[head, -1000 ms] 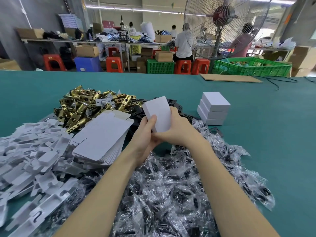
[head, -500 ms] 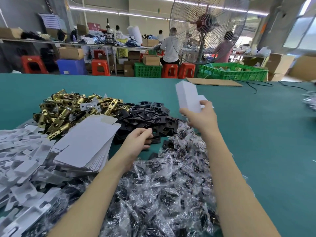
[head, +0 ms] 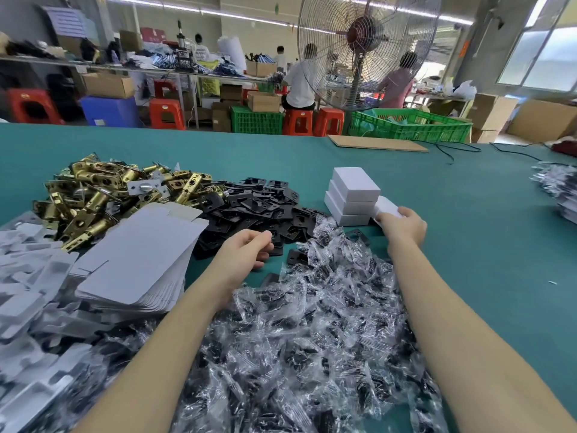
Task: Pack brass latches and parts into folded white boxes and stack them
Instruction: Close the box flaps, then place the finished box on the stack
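Green felt covers the table (head: pixel 468 245); the right hand (head: pixel 402 226) grips a closed white box (head: pixel 387 209) beside the three-box stack (head: pixel 352 198); it should sit flush, edges aligned; the left hand (head: pixel 246 248) hangs loosely curled, holding nothing.

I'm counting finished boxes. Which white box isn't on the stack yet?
The white box gripped by the right hand, low beside the stack of three boxes, on its right; the other three lie piled on one another.

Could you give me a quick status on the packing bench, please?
Right hand grips white box beside three-box stack. Left hand holds nothing, over black plates. Nothing blocking the stack.
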The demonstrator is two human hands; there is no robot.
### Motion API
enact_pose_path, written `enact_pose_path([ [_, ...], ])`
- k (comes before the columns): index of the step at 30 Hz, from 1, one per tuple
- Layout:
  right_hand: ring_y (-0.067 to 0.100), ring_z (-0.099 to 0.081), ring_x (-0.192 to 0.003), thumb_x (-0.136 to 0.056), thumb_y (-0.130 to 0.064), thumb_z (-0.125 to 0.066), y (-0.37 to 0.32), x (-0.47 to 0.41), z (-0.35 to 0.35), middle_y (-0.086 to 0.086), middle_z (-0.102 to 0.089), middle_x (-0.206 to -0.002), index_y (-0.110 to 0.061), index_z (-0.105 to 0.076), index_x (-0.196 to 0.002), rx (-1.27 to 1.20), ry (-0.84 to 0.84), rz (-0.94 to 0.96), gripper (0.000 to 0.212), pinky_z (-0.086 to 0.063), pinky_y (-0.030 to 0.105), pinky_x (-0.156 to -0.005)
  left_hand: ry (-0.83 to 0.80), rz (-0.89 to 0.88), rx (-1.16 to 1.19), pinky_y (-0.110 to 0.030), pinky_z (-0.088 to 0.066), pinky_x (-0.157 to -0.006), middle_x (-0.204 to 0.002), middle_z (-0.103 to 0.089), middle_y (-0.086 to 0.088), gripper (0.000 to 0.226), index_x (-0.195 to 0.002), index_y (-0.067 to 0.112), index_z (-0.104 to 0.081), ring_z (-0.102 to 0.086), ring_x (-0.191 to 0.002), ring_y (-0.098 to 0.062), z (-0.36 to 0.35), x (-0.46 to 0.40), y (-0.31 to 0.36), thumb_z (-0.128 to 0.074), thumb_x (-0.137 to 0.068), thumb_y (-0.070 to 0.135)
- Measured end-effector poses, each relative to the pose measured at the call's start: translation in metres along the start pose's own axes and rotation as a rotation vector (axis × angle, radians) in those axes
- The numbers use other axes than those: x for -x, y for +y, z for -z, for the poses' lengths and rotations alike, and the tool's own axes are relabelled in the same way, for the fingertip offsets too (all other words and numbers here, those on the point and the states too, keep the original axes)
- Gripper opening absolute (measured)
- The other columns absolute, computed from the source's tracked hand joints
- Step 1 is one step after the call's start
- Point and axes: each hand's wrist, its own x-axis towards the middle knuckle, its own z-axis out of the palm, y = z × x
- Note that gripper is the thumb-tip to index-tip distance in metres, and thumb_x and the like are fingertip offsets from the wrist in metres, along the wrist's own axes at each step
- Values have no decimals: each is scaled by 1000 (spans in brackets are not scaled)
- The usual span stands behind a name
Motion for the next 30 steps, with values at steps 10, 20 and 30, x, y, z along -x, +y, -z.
enact_pose_path([
  [10,26,-55,-108,-86,-17,-57,1,2,-3,8,-56,-142,-17,-59,-137,169,-65,96,51,-40,29,-85,-3,-15,-19,-32,-56,-93,-105,-74,0,25,-104,15,-69,-68,-106,-19,1,1,0,-56,-103,36],
  [20,31,-48,-130,-91,-24,-59,-13,17,3,12,-41,-153,-16,-37,-155,301,-216,124,68,-42,38,-102,-7,-20,-22,-31,-56,-93,-106,-74,0,24,-105,15,-69,-68,-106,-18,1,0,0,-56,-103,34],
  [30,14,-56,-107,-91,-29,-61,-107,101,15,-1,-59,-127,-23,-56,-130,-24,-212,474,40,-46,33,-91,-9,-19,-19,-32,-56,-93,-106,-74,-1,24,-105,14,-69,-69,-104,-17,1,0,-2,-57,-103,35],
])
